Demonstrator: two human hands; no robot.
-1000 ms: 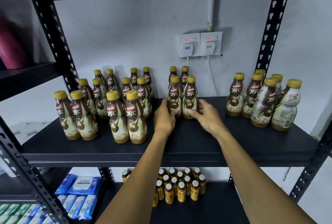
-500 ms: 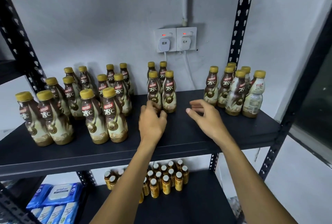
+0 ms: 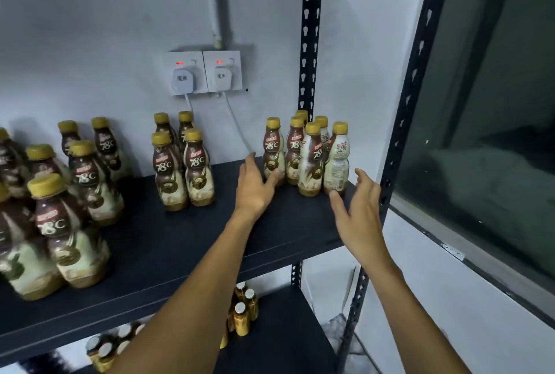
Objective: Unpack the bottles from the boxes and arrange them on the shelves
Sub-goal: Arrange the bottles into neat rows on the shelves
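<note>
Many bottles point(image 3: 196, 163) already stand in bunches on the black shelf point(image 3: 168, 247). The left hand point(image 3: 253, 184) and right hand point(image 3: 357, 211), both grips wide and holding nothing, sit either side of the far right bunch point(image 3: 310, 160). No boxes show, so what's left I can't tell.

You're standing in a stockroom, likely the back of a shop. Black slotted-steel racking point(image 3: 306, 43) carries a shelf point(image 3: 168, 238) lined with clusters of identical gold-capped coffee bottles point(image 3: 196, 172). Small amber bottles point(image 3: 241, 318) are massed on the tier below. Behind is a bare white wall point(image 3: 90, 28) with twin plugged sockets point(image 3: 202, 73).
</note>
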